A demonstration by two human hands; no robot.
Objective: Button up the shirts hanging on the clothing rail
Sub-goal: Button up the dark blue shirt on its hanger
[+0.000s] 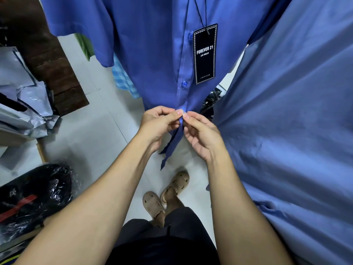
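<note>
Hanging straight ahead of the person, the blue shirt [152,54] has its button strip running top to bottom, and both hands meet on that strip low down, near the hem. The left hand [160,123] pinches the strip from its side and the right hand [200,131] pinches it from the other; their thumb tips almost touch, so neither hand is nearer. Whether a button sits between the fingers is hidden. Two buttons [184,84] higher up the strip look fastened, while below the hands the two front edges hang apart. The next move probably depends on lining up button and hole along that up-and-down line. A black price tag [205,54] hangs beside the strip. Another blue shirt [296,111] hangs close on the right. Below is a pale tiled floor [86,121], with plastic bags [28,104] at the left.
</note>
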